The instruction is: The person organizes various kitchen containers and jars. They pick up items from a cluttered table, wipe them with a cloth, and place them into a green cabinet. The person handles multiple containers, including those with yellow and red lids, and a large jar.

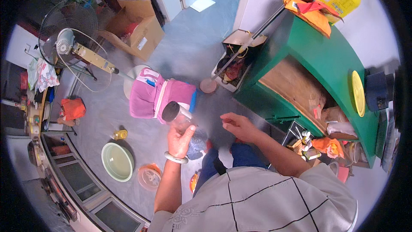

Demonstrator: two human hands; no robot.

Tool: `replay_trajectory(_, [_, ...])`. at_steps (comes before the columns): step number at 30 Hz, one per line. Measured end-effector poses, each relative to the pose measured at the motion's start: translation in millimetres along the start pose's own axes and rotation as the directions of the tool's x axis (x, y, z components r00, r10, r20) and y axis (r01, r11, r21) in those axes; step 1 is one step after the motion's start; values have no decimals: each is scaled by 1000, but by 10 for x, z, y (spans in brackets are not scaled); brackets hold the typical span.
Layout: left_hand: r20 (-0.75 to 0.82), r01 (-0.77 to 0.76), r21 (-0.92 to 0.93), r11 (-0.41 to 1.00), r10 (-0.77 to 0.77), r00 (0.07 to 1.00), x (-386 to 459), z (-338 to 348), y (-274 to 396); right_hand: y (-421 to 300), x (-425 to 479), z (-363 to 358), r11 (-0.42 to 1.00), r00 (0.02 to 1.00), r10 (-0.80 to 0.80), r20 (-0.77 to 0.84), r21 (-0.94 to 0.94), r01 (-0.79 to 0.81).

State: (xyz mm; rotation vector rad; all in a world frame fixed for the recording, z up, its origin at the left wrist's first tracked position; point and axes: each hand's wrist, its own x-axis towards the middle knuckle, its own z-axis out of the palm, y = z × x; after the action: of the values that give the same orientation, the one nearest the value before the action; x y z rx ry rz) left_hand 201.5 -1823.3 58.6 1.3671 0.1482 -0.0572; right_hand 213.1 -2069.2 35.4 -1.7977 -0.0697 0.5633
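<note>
My left hand (179, 140), with a pale bangle at the wrist, grips a clear jar (184, 115) with a dark lid (170, 111). The jar is tilted, its lid toward the upper left; what is inside it cannot be made out. Off to the right, my right hand (240, 125) hangs in the air, fingers bent and a little apart, with nothing seen in it. Beyond the jar is a pink padded bundle (146, 101), tied round with a pale band. Part of the bundle is hidden by the jar.
A pedestal fan (91, 56) and an open cardboard box (149, 37) stand at upper left. On the floor are a light green basin (128, 154), a yellow bottle (120, 134) and a clear tub (146, 177). A green cabinet (309, 42) borders the right, near a metal pole (231, 59).
</note>
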Motion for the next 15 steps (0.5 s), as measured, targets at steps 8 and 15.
replay_trajectory(8, [73,124,281,952,-150,986,-83,-84,246,-675,272,528,954,963,-269,-34,131,271])
replay_trajectory(15, [136,-122,628,768,45,990,-318,92,102,-845,67,561,979,977,-206,47,15,205])
